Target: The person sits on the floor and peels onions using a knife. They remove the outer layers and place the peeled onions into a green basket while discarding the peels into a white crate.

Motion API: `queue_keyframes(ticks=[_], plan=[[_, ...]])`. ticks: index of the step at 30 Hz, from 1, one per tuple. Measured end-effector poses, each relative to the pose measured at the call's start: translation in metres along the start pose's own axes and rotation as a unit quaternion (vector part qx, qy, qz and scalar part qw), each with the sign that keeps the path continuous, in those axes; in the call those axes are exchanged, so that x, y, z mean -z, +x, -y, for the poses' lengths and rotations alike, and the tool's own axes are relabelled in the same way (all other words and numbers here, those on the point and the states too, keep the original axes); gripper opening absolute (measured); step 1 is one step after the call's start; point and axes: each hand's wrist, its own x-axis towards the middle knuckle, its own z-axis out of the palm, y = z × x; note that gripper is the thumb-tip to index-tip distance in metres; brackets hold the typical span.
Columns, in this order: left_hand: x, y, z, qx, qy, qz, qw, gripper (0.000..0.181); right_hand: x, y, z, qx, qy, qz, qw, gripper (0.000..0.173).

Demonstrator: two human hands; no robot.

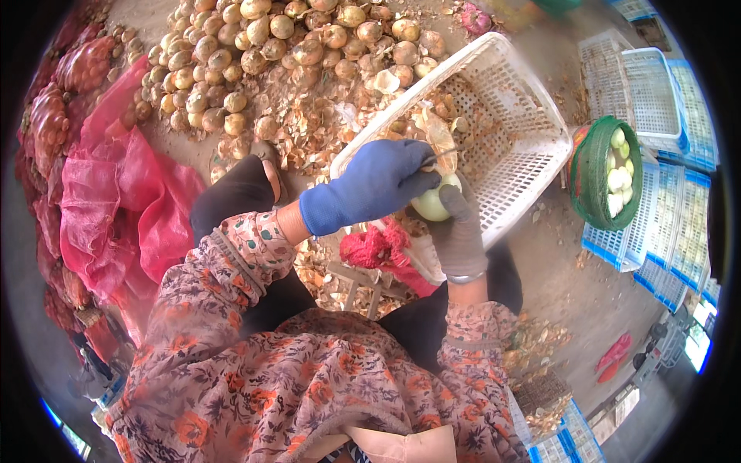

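Observation:
My left hand (370, 182), in a blue knit glove, is closed at the top of a pale, peeled onion (431, 202). A thin tool (447, 152), perhaps a small blade, sticks out from its fingers, and a strip of dry onion skin (438, 139) hangs beside it. My right hand (460, 231), in a grey-brown glove, grips the onion from the right and below. Both hands are over the near rim of a white plastic crate (521, 110), which lies tilted, with loose skins inside. Red netting (373, 247) is bunched below the hands.
A large pile of unpeeled onions (231, 52) lies ahead, with scattered skins (307, 121) beside it. At right stands a green mesh-lined basket (584, 168) of peeled onions, near stacked white-and-blue crates (654, 202). Pink mesh sacks (121, 202) lie at left. A red onion (476, 20) is farther off.

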Motion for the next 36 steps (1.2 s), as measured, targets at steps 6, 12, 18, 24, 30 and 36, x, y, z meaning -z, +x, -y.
queue_keyframes(ticks=[6,12,18,24,30,36], plan=[[0.03,0.009,0.012,0.231,-0.023,0.012,0.973,0.028,-0.008,-0.006,0.005,0.041,-0.026,0.029,0.998,0.066],[0.033,0.007,0.002,0.19,-0.078,0.089,0.975,0.056,-0.018,-0.008,0.009,0.049,-0.117,0.009,0.992,0.057],[0.011,0.006,0.002,0.103,0.026,0.076,0.991,0.037,-0.017,-0.004,0.002,0.087,-0.251,0.011,0.964,0.055],[-0.002,0.003,0.011,0.077,0.136,0.014,0.988,0.028,-0.015,-0.005,0.0,0.122,-0.268,0.028,0.955,0.068],[-0.002,-0.001,0.029,0.175,0.008,-0.01,0.985,0.027,-0.002,0.003,-0.011,0.177,-0.251,0.051,0.95,0.091],[0.02,0.012,-0.01,0.298,-0.319,0.036,0.899,0.03,-0.008,-0.004,-0.009,0.112,-0.134,0.085,0.981,0.082]])
